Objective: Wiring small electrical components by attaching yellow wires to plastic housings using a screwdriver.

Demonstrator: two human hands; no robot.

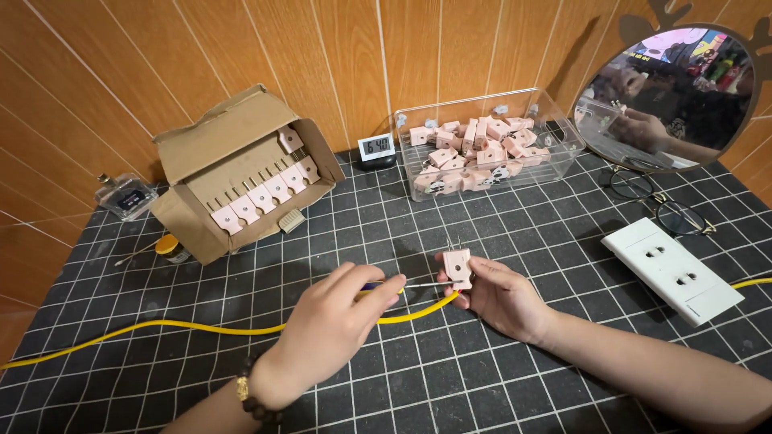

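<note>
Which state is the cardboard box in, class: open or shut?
Open. The cardboard box lies on its side with its flaps folded out, showing a row of pink plugs inside.

Pink plug (457, 267), yellow cable (201, 328), white socket strip (671, 269), black mat (450, 370) gridded white, brown cardboard box (229, 165).
</note>
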